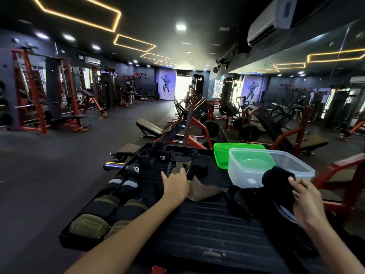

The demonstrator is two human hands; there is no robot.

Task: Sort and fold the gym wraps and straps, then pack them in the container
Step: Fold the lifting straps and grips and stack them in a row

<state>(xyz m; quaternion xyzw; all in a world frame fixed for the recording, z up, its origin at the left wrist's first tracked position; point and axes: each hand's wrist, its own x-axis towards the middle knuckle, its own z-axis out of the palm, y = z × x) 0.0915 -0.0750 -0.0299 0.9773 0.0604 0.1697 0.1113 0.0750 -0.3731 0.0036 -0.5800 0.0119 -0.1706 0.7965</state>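
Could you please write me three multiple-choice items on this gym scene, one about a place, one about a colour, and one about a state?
1. Where does the green lid lie?
A. behind the clear container
B. on the floor
C. under the left forearm

2. What colour is the rolled wrap in the right hand?
A. red
B. black
C. white

3. What state is the clear container in?
A. closed with its lid
B. tipped on its side
C. open and upright

Answers: 1 A, the lid shows through and beyond the container's far wall. 2 B, the roll pinched by the fingers is black. 3 C, its rim faces up with no lid on it.
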